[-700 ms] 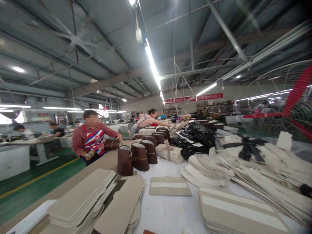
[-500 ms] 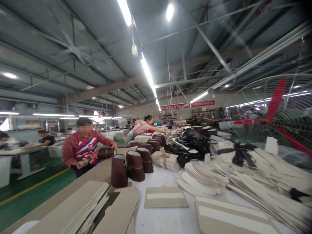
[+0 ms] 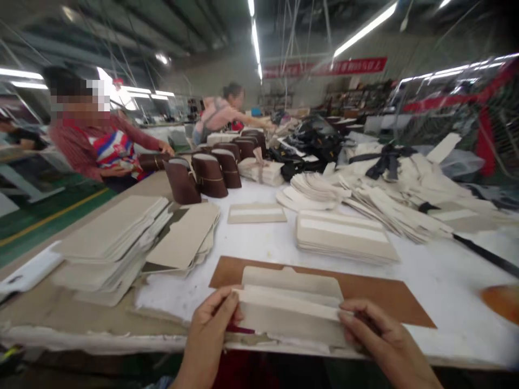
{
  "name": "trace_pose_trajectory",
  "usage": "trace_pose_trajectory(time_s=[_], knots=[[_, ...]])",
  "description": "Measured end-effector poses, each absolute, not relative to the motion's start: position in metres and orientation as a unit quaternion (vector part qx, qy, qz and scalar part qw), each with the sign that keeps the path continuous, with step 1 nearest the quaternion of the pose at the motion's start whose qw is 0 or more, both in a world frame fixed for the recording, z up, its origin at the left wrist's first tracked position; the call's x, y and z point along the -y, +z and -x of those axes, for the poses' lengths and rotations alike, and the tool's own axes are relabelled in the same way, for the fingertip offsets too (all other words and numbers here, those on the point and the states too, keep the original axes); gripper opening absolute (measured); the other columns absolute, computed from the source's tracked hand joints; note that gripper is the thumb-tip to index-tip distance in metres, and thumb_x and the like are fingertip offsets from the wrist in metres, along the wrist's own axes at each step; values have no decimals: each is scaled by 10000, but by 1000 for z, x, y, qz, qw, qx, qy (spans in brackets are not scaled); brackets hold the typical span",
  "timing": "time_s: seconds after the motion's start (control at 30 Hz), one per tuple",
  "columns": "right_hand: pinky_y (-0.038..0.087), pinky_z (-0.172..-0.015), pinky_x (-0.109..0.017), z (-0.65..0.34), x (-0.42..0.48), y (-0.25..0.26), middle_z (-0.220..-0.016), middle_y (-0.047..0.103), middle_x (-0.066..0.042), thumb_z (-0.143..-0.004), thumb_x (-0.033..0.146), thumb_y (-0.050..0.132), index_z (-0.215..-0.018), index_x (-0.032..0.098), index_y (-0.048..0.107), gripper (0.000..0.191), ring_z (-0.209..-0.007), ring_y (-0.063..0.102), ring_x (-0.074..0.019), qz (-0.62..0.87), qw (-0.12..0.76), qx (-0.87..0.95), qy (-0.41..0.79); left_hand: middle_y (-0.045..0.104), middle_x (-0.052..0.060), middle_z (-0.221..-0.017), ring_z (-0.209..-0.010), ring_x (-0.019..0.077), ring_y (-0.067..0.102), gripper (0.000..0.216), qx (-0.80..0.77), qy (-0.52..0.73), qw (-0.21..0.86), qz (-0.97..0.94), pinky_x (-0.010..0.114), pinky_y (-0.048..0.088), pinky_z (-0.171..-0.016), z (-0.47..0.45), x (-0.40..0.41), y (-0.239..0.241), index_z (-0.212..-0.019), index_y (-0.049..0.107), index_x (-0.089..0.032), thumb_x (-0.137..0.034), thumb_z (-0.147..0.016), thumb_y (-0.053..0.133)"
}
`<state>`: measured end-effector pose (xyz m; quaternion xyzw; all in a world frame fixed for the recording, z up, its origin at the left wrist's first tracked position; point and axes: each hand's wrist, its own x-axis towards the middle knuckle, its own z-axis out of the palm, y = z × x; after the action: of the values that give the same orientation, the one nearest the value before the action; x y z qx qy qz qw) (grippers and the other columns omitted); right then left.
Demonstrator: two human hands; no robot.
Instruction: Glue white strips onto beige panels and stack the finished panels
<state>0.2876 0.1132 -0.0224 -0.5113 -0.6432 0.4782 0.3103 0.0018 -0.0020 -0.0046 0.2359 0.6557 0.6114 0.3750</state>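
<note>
My left hand and my right hand are low in the view, near the front edge of the table. Between them a pale strip is stretched level, its two ends pinched by thumbs and fingers. The strip lies across or just above a beige panel with a small tab on its far edge; whether they touch I cannot tell. Under the panel is a flat brown sheet. A thin dark red object shows beside my left fingers, partly hidden.
Stacks of beige panels stand at left, and panels with white strips at right. Brown cylindrical pieces line the table behind. Fabric strips and black pieces heap up at right. Two co-workers are across the table.
The view has tilted down, bringing in the near table edge, the brown sheet and both my hands with the strip. The co-worker at left still holds a brown piece.
</note>
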Motion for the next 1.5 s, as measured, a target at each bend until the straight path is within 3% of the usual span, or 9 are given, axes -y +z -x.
trace_pose_trajectory(time_s=[0.1,0.23,0.37,0.53,0.8,1.1,1.27,1.5], knots=[[497,-610,-262,-294,-113,-26,-749,648,0,-834,673,726,-914,229,739,451,-668,595,-176,539,315,603,497,640,-24,-639,-622,127,576,596,-671,599,373,-226,234,484,-613,-3,1,-2,-969,749,-151,-680,-705,830],[485,-575,-265,-296,-120,-21,-793,682,-25,-844,669,722,-961,224,759,462,-664,598,-184,534,306,625,481,669,-12,-621,-581,127,598,446,-678,594,362,-237,228,486,-576,-3,-5,8,-837,693,-171,-579,-714,821],[461,-553,-263,-296,-136,-16,-671,623,-3,-857,647,700,-963,225,754,438,-634,581,-186,538,313,657,425,713,15,-654,-611,157,643,379,-692,571,337,-285,252,504,-593,0,-15,10,-868,692,-177,-547,-791,724],[477,-648,-289,-292,-158,-14,-753,675,-24,-831,632,713,-862,223,751,412,-725,611,-202,537,316,680,386,701,-2,-659,-653,178,654,308,-750,496,229,-375,294,506,-665,8,-30,6,-818,703,-203,-493,-859,607],[439,-545,-298,-277,-173,-12,-674,684,-20,-781,637,692,-857,229,757,420,-583,570,-186,563,313,677,357,734,8,-802,-793,184,650,191,-779,423,139,-442,311,470,-755,13,-53,-4,-795,689,-224,-310,-895,550],[458,-586,-315,-278,-175,-25,-699,687,-16,-738,708,684,-939,237,745,515,-615,601,-198,603,293,656,347,694,12,-850,-834,180,633,142,-800,346,87,-482,309,431,-777,10,-58,-5,-811,648,-220,-200,-928,570],[486,-673,-342,-277,-177,-28,-789,726,-26,-737,729,662,-939,251,752,527,-727,651,-228,612,277,662,331,663,10,-846,-803,177,610,154,-813,314,80,-484,309,404,-747,9,-59,-5,-798,628,-213,-199,-945,585],[481,-695,-365,-279,-176,-26,-765,722,-18,-715,728,651,-924,270,761,515,-720,656,-239,633,251,665,306,662,16,-874,-821,179,618,120,-834,249,69,-488,301,403,-726,7,-60,-3,-845,638,-206,-186,-959,608]])
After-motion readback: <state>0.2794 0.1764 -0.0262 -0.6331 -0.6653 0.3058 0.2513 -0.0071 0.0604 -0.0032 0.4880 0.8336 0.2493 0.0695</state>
